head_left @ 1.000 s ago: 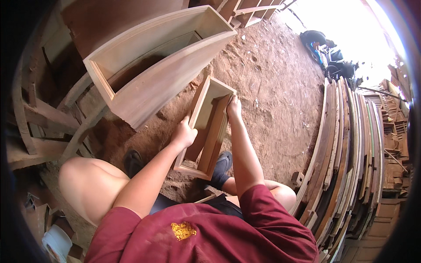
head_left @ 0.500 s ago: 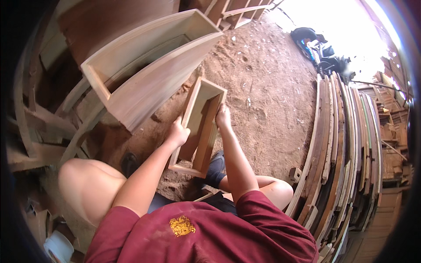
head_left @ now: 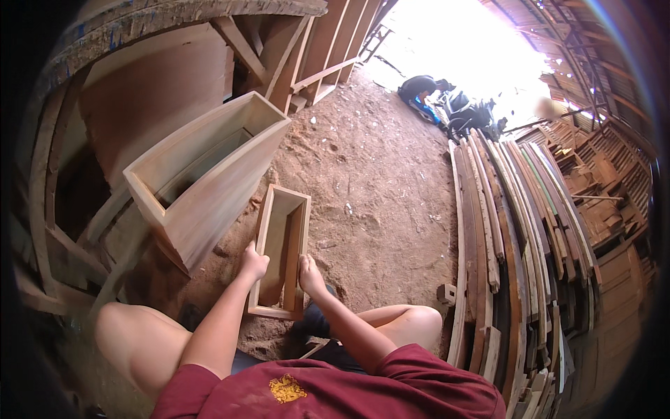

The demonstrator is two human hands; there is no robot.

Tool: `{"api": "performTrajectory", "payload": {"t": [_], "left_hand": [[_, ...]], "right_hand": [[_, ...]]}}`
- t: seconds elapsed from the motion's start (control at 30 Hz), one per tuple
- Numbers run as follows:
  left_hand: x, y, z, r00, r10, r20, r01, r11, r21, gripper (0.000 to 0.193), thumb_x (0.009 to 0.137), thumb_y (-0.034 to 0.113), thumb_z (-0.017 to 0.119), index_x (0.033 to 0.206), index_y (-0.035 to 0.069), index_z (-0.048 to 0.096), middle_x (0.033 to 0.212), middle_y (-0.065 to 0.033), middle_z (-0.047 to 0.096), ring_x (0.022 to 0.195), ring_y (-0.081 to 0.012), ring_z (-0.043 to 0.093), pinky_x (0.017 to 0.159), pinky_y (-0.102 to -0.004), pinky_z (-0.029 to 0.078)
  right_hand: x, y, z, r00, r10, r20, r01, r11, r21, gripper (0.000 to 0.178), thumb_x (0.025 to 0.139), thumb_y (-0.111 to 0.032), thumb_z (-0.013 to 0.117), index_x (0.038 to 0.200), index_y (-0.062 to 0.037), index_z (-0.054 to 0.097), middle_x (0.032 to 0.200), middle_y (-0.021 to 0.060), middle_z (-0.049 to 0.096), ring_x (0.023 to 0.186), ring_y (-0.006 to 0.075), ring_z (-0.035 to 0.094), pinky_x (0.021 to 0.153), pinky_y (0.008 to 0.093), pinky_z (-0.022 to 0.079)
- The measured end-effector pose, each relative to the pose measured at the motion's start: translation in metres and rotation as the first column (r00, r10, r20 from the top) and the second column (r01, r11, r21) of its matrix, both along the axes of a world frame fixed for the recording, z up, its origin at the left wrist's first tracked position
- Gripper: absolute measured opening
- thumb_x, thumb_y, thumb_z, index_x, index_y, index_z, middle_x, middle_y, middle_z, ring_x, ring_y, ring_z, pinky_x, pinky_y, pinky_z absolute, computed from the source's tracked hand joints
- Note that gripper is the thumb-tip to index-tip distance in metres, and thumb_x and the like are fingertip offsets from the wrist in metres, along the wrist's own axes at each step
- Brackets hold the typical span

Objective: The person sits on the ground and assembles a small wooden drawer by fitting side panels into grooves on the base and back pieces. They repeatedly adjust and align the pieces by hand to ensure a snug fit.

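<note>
A narrow rectangular wooden box [head_left: 298, 209], shaped like a drawer, is held in front of my body with its hollow inside facing up. Along its left long wall, my left hand [head_left: 252, 265] grips the rim, thumb on top. The right long wall is gripped by my right hand [head_left: 311, 274], fingers wrapped at the edge. Just to the left, a larger pale wooden case [head_left: 216, 192] stands on the ground with its open side up, apart from the box.
Sandy ground [head_left: 377, 202] spreads ahead. Long planks [head_left: 481, 230] are stacked along the right, with a small wooden block [head_left: 447, 293] beside them. A rough wooden bench [head_left: 174, 12] stands at the far left, and a motorcycle [head_left: 467, 112] near the bright opening.
The view has tilted up and turned right, so the bench and more of the shed show. Both hands keep hold of the box; my right hand now sits lower along its wall.
</note>
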State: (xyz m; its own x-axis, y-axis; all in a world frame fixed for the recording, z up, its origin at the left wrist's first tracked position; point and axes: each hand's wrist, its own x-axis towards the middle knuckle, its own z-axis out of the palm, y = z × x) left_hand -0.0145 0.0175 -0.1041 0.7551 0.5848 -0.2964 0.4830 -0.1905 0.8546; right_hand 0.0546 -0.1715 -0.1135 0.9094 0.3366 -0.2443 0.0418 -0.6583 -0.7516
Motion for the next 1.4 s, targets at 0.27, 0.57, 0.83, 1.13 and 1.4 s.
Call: {"api": "performTrajectory", "payload": {"t": [0.27, 0.57, 0.83, 1.13, 1.4], "left_hand": [[-0.003, -0.013, 0.015, 0.999, -0.036, -0.02, 0.034, 0.996, -0.078, 0.078, 0.074, 0.013, 0.06, 0.147, -0.004, 0.039, 0.136, -0.0308, 0.055, 0.127, -0.0389, 0.055, 0.108, -0.0413, 0.044], [0.006, 0.001, -0.03, 0.999, 0.009, 0.043, -0.006, 0.999, -0.054, 0.076, 0.073, 0.014, 0.06, 0.145, -0.004, 0.042, 0.131, -0.0307, 0.059, 0.122, -0.0411, 0.058, 0.106, -0.0429, 0.045], [0.004, -0.001, 0.001, 0.999, -0.018, -0.03, 0.017, 0.999, -0.031, 0.076, 0.074, 0.015, 0.06, 0.146, -0.004, 0.041, 0.131, -0.0305, 0.058, 0.122, -0.0413, 0.058, 0.107, -0.0435, 0.045], [-0.003, 0.007, 0.011, 0.996, -0.049, -0.08, 0.04, 0.993, -0.112, 0.073, 0.076, 0.015, 0.059, 0.145, -0.002, 0.043, 0.132, -0.0292, 0.058, 0.124, -0.0421, 0.056, 0.107, -0.044, 0.045], [0.003, 0.004, -0.019, 1.0, -0.012, -0.029, 0.012, 1.0, -0.004, 0.073, 0.079, 0.018, 0.058, 0.146, -0.004, 0.04, 0.134, -0.0309, 0.056, 0.123, -0.0421, 0.056, 0.108, -0.0448, 0.044]], "right_hand": [[-0.063, -0.041, -0.004, 0.998, -0.004, -0.07, -0.003, 0.995, -0.104, 0.065, 0.107, -0.045, 0.029, 0.15, 0.0039, 0.031, 0.148, 0.0278, 0.044, 0.14, 0.0392, 0.04, 0.115, 0.0404, 0.032], [0.009, 0.013, 0.002, 0.996, -0.089, 0.029, 0.089, 0.996, -0.018, 0.063, 0.107, -0.045, 0.028, 0.141, 0.0059, 0.043, 0.144, 0.0319, 0.045, 0.138, 0.0439, 0.04, 0.114, 0.0437, 0.033], [0.148, 0.063, -0.024, 0.988, -0.097, 0.121, 0.101, 0.994, -0.029, 0.07, 0.105, -0.053, 0.026, 0.12, 0.0051, 0.062, 0.116, 0.0336, 0.063, 0.118, 0.0476, 0.057, 0.1, 0.0501, 0.043], [0.207, 0.112, -0.007, 0.97, -0.239, -0.043, 0.239, 0.971, -0.009, 0.078, 0.102, -0.055, 0.03, 0.123, 0.015, 0.057, 0.123, 0.0372, 0.059, 0.125, 0.0459, 0.055, 0.104, 0.0496, 0.042], [0.169, 0.087, -0.001, 0.959, -0.18, -0.217, 0.207, 0.973, 0.106, 0.071, 0.103, -0.059, 0.033, 0.137, 0.0002, 0.055, 0.135, 0.0206, 0.059, 0.124, 0.0335, 0.054, 0.104, 0.0449, 0.04]]}}
